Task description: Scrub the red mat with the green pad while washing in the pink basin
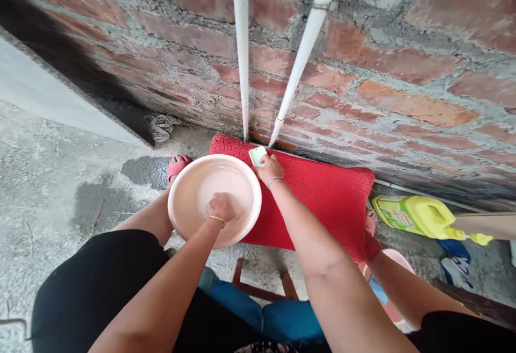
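Observation:
A pale pink basin (174,202) with water in it stands at the left end of a red textured mat (318,192). My left hand (221,208) is down in the basin's water, back of the hand up; its fingers are hidden. Over the mat's far edge, just right of the basin rim, my right hand (270,170) grips a small pale green soap dish (257,155), thumb on its near side. What the dish may hold is too small to tell.
Behind the mat rises a brick wall (193,41) with two white pipes (242,47). A yellow detergent jug (419,216) lies on its side at right, near a pink tub (397,259). A grey coiled cloth (160,127) sits by the wall. Wet patches darken the concrete floor.

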`<state>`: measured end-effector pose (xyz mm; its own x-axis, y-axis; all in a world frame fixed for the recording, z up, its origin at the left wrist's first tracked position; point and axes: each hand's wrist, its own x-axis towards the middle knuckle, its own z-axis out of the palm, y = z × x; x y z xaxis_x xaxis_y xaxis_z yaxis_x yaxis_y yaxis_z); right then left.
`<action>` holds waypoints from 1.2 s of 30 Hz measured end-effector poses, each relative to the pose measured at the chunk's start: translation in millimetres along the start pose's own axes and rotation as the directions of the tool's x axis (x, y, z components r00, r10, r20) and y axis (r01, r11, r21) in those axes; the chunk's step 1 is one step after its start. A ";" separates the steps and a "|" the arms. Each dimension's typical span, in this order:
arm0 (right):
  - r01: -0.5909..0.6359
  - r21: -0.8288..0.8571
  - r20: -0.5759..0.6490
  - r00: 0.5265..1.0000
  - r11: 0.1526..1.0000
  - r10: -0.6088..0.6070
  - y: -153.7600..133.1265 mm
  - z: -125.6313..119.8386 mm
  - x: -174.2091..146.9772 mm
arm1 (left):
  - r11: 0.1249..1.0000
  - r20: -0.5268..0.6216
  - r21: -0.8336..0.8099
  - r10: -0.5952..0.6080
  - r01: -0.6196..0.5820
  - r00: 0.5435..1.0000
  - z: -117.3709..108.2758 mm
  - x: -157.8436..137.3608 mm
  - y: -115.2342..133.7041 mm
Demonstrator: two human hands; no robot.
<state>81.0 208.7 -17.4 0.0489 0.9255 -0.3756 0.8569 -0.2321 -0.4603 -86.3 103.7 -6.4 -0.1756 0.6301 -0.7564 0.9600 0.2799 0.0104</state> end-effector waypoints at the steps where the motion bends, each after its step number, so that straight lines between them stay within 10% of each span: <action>1: 0.019 -0.015 0.012 1.000 1.000 -0.018 3.5 -2.2 0.8 | 1.000 0.015 0.016 0.003 -0.003 1.000 -0.9 0.1 0.2; 9: -0.204 -0.075 -0.173 0.967 0.976 0.189 148.8 -78.4 -15.6 | 0.994 0.041 0.110 -0.026 0.022 0.999 -1.1 4.5 3.6; 14: -0.511 -0.051 -0.308 0.825 0.858 0.473 276.2 -144.0 -55.0 | 0.994 0.051 0.084 -0.068 0.064 0.996 2.3 8.7 1.8; 17: -0.644 -0.012 -0.363 0.716 0.765 0.597 304.7 -160.6 -76.8 | 0.997 0.050 0.062 -0.043 0.040 0.998 3.4 8.4 1.9; 20: -0.587 0.047 -0.397 0.732 0.808 0.554 273.9 -143.0 -82.6 | 0.999 0.019 0.038 -0.014 0.013 1.000 2.8 5.2 2.8; 25: -0.281 0.056 -0.220 0.932 0.958 0.286 136.1 -58.4 -74.6 | 1.000 0.001 -0.003 -0.013 0.013 1.000 0.3 0.6 2.1; 29: -0.119 0.014 -0.056 0.991 0.993 0.119 49.1 -4.4 -68.9 | 1.000 -0.010 -0.009 -0.009 0.009 1.000 0.7 1.5 0.9; 36: -0.046 -0.100 0.008 0.999 0.994 0.047 51.9 -5.4 -69.2 | 0.998 0.018 0.038 -0.042 0.041 0.999 1.5 5.9 1.5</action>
<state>124.8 134.2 -11.0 0.0848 0.9113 -0.4029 0.9009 -0.2429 -0.3596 -85.6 106.7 -11.8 -0.2116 0.6046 -0.7679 0.9596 0.2776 -0.0459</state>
